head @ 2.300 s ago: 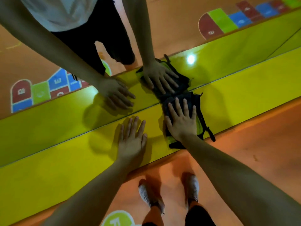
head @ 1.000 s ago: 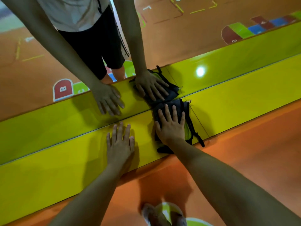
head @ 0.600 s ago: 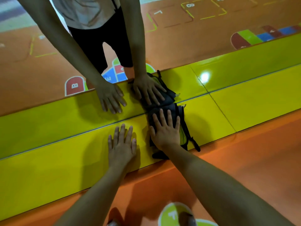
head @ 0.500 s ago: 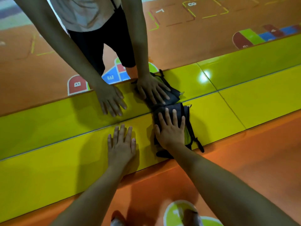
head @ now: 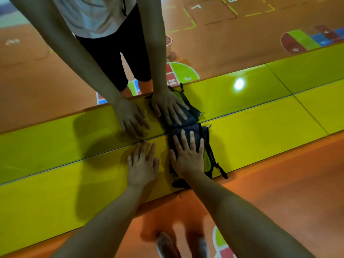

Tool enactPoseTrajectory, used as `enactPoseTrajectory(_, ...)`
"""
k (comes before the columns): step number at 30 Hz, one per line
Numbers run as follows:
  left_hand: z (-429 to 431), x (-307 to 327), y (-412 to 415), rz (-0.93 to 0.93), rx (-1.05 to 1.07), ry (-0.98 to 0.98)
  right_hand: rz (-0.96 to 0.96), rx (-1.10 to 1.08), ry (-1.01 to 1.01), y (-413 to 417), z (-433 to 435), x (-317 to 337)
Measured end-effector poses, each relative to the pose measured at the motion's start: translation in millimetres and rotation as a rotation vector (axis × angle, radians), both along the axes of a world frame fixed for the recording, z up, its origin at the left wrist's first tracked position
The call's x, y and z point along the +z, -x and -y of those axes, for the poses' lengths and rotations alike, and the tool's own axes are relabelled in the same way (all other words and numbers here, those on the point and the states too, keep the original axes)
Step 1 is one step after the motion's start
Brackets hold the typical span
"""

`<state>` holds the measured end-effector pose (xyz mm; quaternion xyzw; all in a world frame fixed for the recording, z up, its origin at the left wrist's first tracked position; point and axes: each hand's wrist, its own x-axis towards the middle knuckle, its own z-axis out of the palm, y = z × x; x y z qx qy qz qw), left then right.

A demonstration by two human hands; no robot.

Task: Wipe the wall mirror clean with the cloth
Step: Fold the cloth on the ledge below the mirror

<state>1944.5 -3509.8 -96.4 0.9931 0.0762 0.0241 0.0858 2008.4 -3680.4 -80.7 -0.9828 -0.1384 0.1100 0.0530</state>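
Orange play floor [head: 279,183] underfoot, a glossy yellow band [head: 260,127] running along the foot of the wall mirror [head: 242,43], and the glass doubles everything above the seam. The right hand [head: 188,157] lies flat, fingers spread, pressing the dark cloth [head: 196,128] onto the band. The cloth's top edge meets its own reflection right at the seam.

And it has travelled! Over the last 2 seconds the cloth has slid left along the seam, and the joint [head: 309,114] in the yellow band is now well apart from it on the right. The left hand [head: 142,164] is spread flat too, gripping nothing, and its fingertips have crept up to touch the seam just beside the cloth.

So this looks like 1 pass along the mirror's bottom edge, in progress. The glass higher up most likely remains to be wiped.
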Motion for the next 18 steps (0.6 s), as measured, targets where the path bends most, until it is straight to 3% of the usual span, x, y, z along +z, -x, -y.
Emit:
enactPoseTrajectory(12,-93.7,0.2,81.7,-0.040,0.214,0.038,-0.002,0.023,0.000,32.1,-61.3,-1.8)
enactPoseTrajectory(18,-158.3,-8.3,107.5,0.092,0.172,-0.001,0.053,-0.005,-0.013,60.6,-114.0,-5.2)
